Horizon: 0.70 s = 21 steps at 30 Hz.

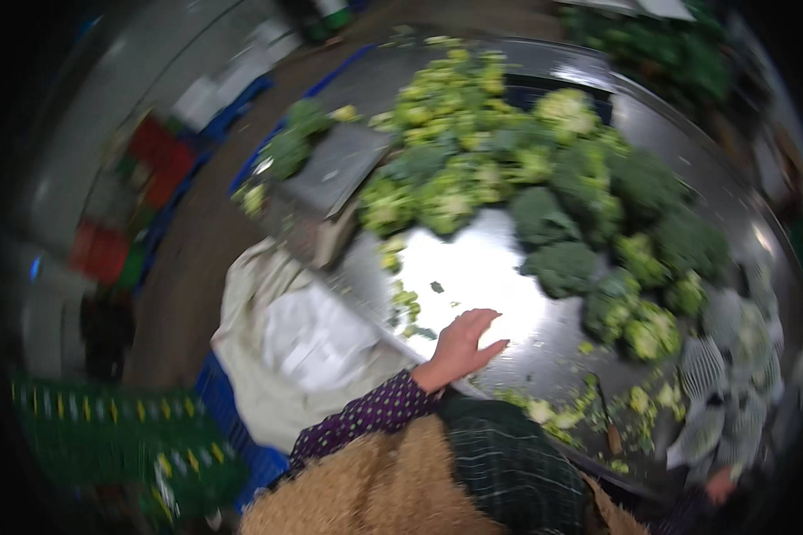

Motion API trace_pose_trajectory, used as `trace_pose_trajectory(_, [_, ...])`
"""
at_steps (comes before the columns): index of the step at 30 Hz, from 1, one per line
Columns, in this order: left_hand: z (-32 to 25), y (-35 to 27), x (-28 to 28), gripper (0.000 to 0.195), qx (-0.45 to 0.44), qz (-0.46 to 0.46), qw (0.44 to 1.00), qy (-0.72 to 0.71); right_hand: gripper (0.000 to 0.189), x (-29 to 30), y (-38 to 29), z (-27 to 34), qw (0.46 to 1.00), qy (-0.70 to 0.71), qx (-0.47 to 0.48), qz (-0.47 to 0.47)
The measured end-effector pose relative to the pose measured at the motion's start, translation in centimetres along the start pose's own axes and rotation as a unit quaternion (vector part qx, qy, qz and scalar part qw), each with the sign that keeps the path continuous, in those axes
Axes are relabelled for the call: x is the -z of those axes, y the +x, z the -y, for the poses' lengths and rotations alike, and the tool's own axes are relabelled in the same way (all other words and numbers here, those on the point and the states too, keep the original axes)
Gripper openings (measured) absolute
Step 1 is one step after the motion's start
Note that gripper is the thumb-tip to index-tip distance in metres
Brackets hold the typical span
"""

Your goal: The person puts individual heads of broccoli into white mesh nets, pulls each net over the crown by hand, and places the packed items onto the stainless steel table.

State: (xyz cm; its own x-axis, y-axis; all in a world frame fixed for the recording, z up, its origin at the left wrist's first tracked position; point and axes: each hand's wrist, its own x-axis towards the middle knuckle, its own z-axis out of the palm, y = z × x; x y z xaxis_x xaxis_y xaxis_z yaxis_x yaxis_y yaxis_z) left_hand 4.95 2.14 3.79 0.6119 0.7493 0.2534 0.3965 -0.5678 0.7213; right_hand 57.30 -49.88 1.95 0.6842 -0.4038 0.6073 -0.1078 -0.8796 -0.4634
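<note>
My left hand (465,349) reaches over the near part of a steel table (515,301), its thumb and fingers apart and holding nothing. At the lower right edge, my right hand (719,485) is small and blurred beside broccoli heads in white foam netting (706,374); whether it grips one is unclear. Bare broccoli heads (562,267) lie on the table, some with cut stalks facing up. Behind them is a pile of pale green broccoli stalks and heads (452,100). A knife with a wooden handle (613,438) rests among trimmings (555,414) near my body.
Left of the table hangs an open white sack (254,401) with white material (321,334) inside. A metal-topped box, perhaps a scale (341,160), stands at the table's left side, more broccoli (288,150) behind it. Green crates (107,428) and red crates (160,160) stand on the floor.
</note>
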Motion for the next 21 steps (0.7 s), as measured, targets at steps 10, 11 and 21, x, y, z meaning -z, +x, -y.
trace_pose_trajectory(10, [21.5, -14.9, 11.2, 0.060, 0.448, -0.154, 0.828, 0.300, 0.036, 7.6, -26.4, 30.4, 0.689, 0.419, 0.342, 0.483])
trace_pose_trajectory(11, [22.7, -17.8, 11.2, 0.066, 0.486, -0.081, 0.836, 0.240, 0.037, 9.1, -29.1, 34.1, 0.638, 0.439, 0.384, 0.503])
trace_pose_trajectory(21, [18.8, -13.5, 13.9, 0.044, 0.301, -0.333, 0.833, 0.322, 0.061, 9.8, -40.5, 46.7, 0.543, 0.366, 0.677, 0.337])
